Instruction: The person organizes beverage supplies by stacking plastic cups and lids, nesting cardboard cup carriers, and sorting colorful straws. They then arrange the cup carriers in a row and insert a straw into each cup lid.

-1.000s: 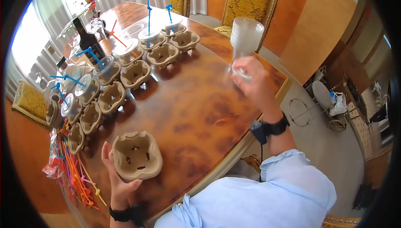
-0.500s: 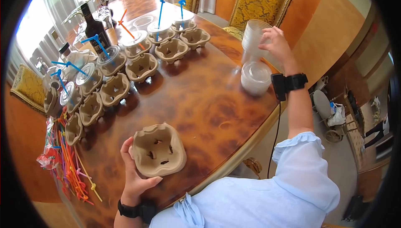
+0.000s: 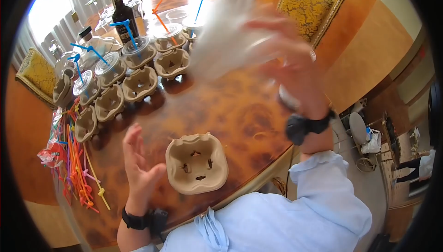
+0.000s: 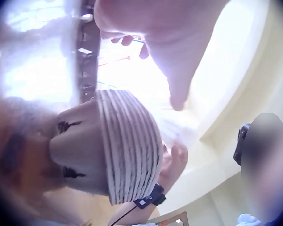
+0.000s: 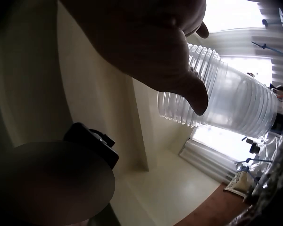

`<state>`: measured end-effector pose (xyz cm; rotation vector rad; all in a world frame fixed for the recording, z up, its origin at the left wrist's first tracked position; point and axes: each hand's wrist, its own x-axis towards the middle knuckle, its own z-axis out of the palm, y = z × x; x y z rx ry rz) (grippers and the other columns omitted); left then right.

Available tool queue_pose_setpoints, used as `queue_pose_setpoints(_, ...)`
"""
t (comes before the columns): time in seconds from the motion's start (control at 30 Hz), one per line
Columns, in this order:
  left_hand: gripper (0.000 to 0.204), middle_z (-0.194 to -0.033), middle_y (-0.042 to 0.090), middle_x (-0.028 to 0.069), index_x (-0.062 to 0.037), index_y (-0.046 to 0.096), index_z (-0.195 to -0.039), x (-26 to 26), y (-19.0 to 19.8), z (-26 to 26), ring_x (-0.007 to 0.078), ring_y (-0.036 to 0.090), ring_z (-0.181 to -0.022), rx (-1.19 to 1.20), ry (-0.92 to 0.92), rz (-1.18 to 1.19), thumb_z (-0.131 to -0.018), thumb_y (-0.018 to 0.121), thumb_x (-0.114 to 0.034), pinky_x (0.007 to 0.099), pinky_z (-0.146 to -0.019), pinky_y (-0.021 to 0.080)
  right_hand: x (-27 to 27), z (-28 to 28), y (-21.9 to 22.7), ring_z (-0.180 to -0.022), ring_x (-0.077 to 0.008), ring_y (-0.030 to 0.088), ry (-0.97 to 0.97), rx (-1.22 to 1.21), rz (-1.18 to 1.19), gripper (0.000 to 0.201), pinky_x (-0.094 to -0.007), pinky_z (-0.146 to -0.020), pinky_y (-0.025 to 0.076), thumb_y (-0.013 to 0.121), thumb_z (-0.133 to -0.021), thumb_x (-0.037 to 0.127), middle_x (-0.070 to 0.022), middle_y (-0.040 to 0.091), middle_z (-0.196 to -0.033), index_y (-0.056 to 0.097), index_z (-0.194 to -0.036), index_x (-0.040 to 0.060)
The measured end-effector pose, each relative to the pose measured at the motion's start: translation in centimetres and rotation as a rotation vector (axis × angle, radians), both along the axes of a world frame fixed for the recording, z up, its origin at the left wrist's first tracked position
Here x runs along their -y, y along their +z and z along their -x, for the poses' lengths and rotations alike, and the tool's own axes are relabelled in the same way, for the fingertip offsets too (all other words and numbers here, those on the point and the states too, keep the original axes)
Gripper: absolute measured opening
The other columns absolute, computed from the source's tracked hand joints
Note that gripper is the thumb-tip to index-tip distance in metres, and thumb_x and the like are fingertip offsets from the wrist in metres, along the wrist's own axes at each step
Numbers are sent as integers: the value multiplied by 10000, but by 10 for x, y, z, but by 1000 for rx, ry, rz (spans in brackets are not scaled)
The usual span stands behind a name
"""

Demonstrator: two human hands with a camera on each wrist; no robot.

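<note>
My right hand (image 3: 288, 53) grips a stack of clear plastic cups (image 5: 231, 99), its thumb pressed along their side in the right wrist view. In the head view the cups are blurred and tilted above the table. My left hand (image 3: 142, 171) stands with its fingers spread and thumb out, just left of a stack of brown cardboard cup carriers (image 3: 197, 178). The left wrist view shows the nested rims of that carrier stack (image 4: 127, 146). Behind my right wrist, a stack of clear lids (image 3: 287, 97) is mostly hidden.
Across the table runs a row of cardboard carriers (image 3: 139, 82), some holding lidded cups (image 3: 110, 62) with knotted straws. Colourful straws (image 3: 78, 169) lie at the left edge. A dark bottle (image 3: 122, 16) stands behind the row, and a patterned chair (image 3: 310, 7) beyond the table.
My right hand took the cup stack from the table's far right and swung it left over the table. My left hand has let go of the carrier stack and moved slightly left of it.
</note>
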<state>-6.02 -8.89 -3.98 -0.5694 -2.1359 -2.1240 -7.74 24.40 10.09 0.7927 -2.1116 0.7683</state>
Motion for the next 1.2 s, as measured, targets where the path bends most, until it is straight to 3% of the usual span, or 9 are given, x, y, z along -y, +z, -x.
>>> queue_pose_setpoints(0.1,1029,-1411,293,112,-22,265,-1388,-2,8,24,230,240,-1350,-120,99,84,-611,833,-388,378,-1115,164,60,35,-37,-1242,-316,389,382,99,-131,163,-436,-1054,286,754,-661,114,-72,607,-1132,646,-778,80)
queue_pose_setpoints(0.17,1089,-1372,343,133,-20,196,-1412,-13,11,39,242,334,-1294,-193,-9,-64,-600,845,-343,385,-1066,291,91,52,-61,-1255,-338,367,561,195,-155,166,-446,-1062,279,746,-674,121,-77,611,-1104,630,-781,67)
queue_pose_setpoints(0.33,1097,-1324,399,117,-42,150,-1427,-8,-6,54,236,438,-1213,-24,31,-91,-600,838,-257,368,-990,395,111,65,-72,-1202,-351,442,642,604,-96,129,-448,-1036,334,705,-750,118,-72,623,-1052,629,-832,51)
queue_pose_setpoints(0.43,1091,-1311,416,114,-57,147,-1431,-15,-9,53,242,457,-1196,-74,29,-177,-603,835,-234,371,-998,391,100,82,-85,-985,-297,575,709,359,-103,89,-399,-942,416,655,-794,118,-83,634,-974,637,-835,40)
queue_pose_setpoints(0.73,1109,-1318,423,111,-128,147,-1446,-15,-13,50,245,464,-1193,-64,-48,-196,-583,843,-168,389,-992,422,91,76,-75,-810,-208,645,734,454,21,94,-307,-738,510,687,-750,53,-75,669,-851,664,-840,35)
queue_pose_setpoints(0.9,1107,-1312,430,108,-136,152,-1446,-15,-7,50,241,463,-1196,-34,-33,-260,-575,835,-126,382,-993,422,44,76,-37,-719,-108,625,103,153,374,90,-272,-662,510,675,-780,52,-45,668,-808,670,-867,33)
queue_pose_setpoints(0.97,1108,-1311,431,108,-139,152,-1446,-13,-10,52,238,462,-1196,-23,-22,-274,-572,832,-118,378,-993,423,12,100,-35,-702,-167,642,-236,-32,334,87,-279,-650,508,653,-799,65,-90,665,-791,670,-875,28)
queue_pose_setpoints(1.03,1108,-1310,432,108,-141,152,-1447,-14,-12,52,234,462,-1196,-18,-30,-296,-571,829,-112,374,-992,422,-24,132,-44,-730,-271,646,-382,-100,178,76,-313,-671,507,627,-812,67,-155,655,-808,666,-864,28)
queue_pose_setpoints(1.2,1110,-1307,434,106,-146,152,-1447,-13,-10,51,233,465,-1193,6,-36,-293,-570,832,-111,371,-992,421,-79,187,-97,-782,-310,618,-537,-19,-50,72,-328,-712,473,574,-815,36,-181,623,-823,622,-864,14)
